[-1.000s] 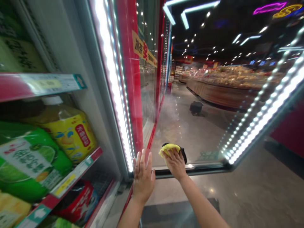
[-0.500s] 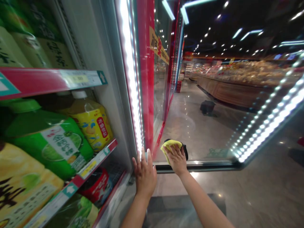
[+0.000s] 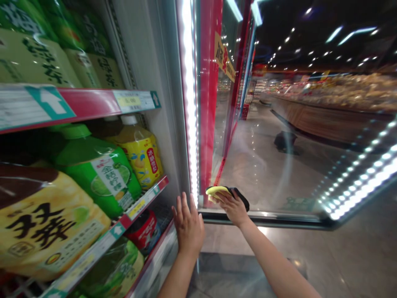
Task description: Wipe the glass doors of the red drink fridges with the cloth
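My right hand [image 3: 234, 209] presses a folded yellow cloth [image 3: 218, 191] against the lower part of a glass door [image 3: 263, 174]. A dark shape shows behind its fingers; I cannot tell whether it is a reflection. My left hand [image 3: 188, 225] is raised with its fingers spread and holds nothing. It is near the lower end of the bright light strip [image 3: 190, 103] at the cooler's side; whether it touches the frame I cannot tell. The door's dark bottom rail [image 3: 279, 219] runs just below my right hand.
On the left, cooler shelves hold large drink bottles, among them a green bottle [image 3: 108, 174] and a yellow-labelled bottle [image 3: 151, 159]. Price-tag rails [image 3: 136, 207] edge the shelves. Past the glass stand a wooden display counter [image 3: 325, 120] and a dark object [image 3: 284, 141] on the floor.
My right hand has slid slightly with the cloth, which now looks flatter, seen more edge-on. The view has turned left, so the shelves show more. My left hand stays spread near the frame.
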The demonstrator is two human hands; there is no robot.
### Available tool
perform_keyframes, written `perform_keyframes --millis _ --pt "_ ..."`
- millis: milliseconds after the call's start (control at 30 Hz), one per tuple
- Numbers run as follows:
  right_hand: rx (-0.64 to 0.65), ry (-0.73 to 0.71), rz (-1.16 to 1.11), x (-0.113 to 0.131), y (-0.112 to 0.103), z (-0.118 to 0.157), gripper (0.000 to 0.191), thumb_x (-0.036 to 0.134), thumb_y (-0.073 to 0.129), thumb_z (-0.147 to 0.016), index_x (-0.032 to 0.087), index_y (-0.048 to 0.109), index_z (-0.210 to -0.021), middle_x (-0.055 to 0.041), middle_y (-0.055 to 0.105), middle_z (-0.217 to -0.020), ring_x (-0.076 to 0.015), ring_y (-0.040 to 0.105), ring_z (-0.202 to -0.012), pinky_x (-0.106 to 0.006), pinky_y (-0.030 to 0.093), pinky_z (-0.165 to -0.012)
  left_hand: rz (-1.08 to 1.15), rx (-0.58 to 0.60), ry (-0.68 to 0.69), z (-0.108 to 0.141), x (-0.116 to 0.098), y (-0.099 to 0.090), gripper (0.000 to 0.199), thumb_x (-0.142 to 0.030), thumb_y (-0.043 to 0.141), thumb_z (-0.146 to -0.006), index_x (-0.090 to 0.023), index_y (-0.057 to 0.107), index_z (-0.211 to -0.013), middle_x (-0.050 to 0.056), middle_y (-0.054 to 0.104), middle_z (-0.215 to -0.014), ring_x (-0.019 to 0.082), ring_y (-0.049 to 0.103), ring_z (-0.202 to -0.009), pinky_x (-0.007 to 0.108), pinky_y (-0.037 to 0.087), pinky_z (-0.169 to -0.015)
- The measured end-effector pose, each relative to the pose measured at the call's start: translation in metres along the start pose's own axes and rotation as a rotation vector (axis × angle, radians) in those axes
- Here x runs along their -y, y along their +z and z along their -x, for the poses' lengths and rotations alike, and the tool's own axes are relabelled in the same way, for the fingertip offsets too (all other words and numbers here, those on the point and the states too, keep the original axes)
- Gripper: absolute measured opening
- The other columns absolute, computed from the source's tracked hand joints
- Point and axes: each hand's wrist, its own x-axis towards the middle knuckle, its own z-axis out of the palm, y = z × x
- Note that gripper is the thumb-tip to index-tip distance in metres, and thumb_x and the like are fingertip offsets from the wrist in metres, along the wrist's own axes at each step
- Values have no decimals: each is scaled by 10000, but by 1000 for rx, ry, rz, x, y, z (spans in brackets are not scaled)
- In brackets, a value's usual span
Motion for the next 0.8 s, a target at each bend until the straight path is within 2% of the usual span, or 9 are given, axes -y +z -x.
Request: perform_keyframes --millis 100,167,233,333,400,500,567,700,800 --pt "-70 183 56 1 -8 -32 451 232 486 -1031 360 555 -1459 -23 649 -1414 -250 485 -1396 -482 156 -1241 -21 -5 -26 -2 6 -4 803 -164 493 -940 -152 90 -1634 252 317 -1630 397 250 -1539 647 296 -1204" --pt "-167 368 91 11 -12 -77 448 300 504 -1029 350 545 -1472 -52 572 -1497 -324 379 -1475 -561 147 -1234 -32 -9 -41 -3 8 -6 794 -167 497 -943 -146 103 -1632 262 327 -1621 400 246 -1540 654 300 -1199" --pt "-226 442 63 23 -18 -127 497 298 500 -1022 330 487 -1518 -67 457 -1592 -345 257 -1536 -590 152 -1239 -38 -15 -57 -3 10 -8 786 -173 499 -947 -142 112 -1630 267 326 -1617 401 234 -1543 657 302 -1195" --pt "-242 312 17 32 -29 -181 560 246 468 -1020 328 394 -1568 -41 320 -1670 -324 163 -1573 -595 140 -1252 -31 -26 -94 -3 11 -9 764 -165 488 -952 -144 133 -1628 258 334 -1616 394 232 -1544 653 293 -1204" --pt "-263 148 24 30 -36 -195 565 238 470 -1027 338 373 -1574 -25 311 -1676 -285 172 -1578 -559 140 -1264 -24 -22 -122 -3 13 -10 739 -167 488 -951 -133 175 -1620 258 323 -1622 394 236 -1544 649 289 -1208" --pt "-298 -118 54 22 -41 -192 570 223 499 -1024 374 381 -1561 4 377 -1649 -222 253 -1560 -474 135 -1287 -35 -25 -153 -4 15 -10 660 -161 479 -956 -98 284 -1583 268 337 -1610 390 244 -1542 630 300 -1210" --pt "-268 -235 47 17 -41 -181 594 174 496 -1015 376 379 -1561 16 409 -1632 -194 298 -1543 -429 142 -1293 -40 -42 -164 -5 17 -11 611 -153 462 -962 -89 336 -1556 268 354 -1598 378 230 -1550 614 304 -1215" --pt "-133 -370 -26 10 -30 -148 633 90 476 -986 314 379 -1569 8 416 -1627 -194 299 -1543 -388 207 -1277 -47 -72 -165 -5 22 -11 572 -143 454 -961 -90 383 -1526 265 387 -1572 371 218 -1553 604 316 -1216" --pt "40 -510 -134 9 -7 -107 629 62 469 -957 260 416 -1552 0 440 -1614 -173 301 -1540 -353 258 -1259 -56 -87 -167 -6 24 -12 532 -145 449 -963 -78 428 -1491 269 423 -1536 378 259 -1536 596 342 -1203"
